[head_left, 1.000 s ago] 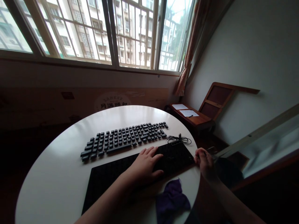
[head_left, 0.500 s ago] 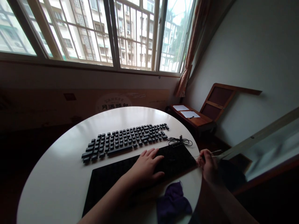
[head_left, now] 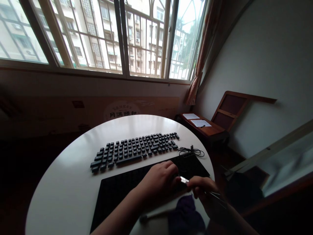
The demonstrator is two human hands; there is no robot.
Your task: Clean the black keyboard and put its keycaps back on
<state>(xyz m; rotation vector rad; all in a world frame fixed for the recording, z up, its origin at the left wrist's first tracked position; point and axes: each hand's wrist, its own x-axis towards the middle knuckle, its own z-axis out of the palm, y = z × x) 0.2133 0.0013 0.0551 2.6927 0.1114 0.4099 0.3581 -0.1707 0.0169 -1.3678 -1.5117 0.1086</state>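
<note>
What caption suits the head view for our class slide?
Right hand holding a slim shiny tool, left hand over a black keyboard base, loose keycaps beyond.

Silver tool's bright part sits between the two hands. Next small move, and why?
I'd probably ease the left hand slightly clear of the silver tool: its bright part lies right by the left fingertips and the right hand already holds it. Whether the left fingers also pinch it is hard to tell.
</note>
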